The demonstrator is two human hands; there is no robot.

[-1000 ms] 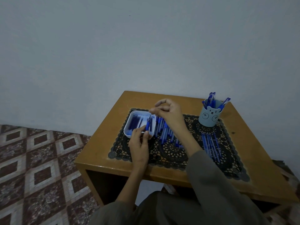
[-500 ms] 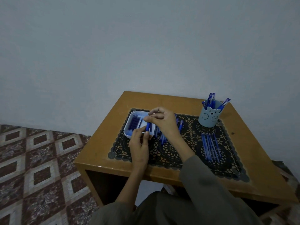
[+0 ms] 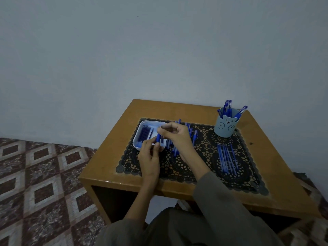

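A blue pen (image 3: 158, 137) stands nearly upright over the near right corner of a white tray (image 3: 142, 125) that holds several dark blue refills. My left hand (image 3: 150, 157) pinches the pen's lower end between thumb and forefinger. My right hand (image 3: 174, 134) has curled fingers pinching its upper end. Most of the pen is hidden by the fingers.
The tray sits on a black lace mat (image 3: 200, 167) on a small wooden table (image 3: 113, 174). Loose blue pens (image 3: 192, 137) lie behind my right hand, another row of pens (image 3: 227, 157) at the right. A light blue bear cup (image 3: 225, 127) with pens stands back right.
My right hand has come down and left from above the loose pens to the top of the pen held by my left hand. The left hand has stayed in place.
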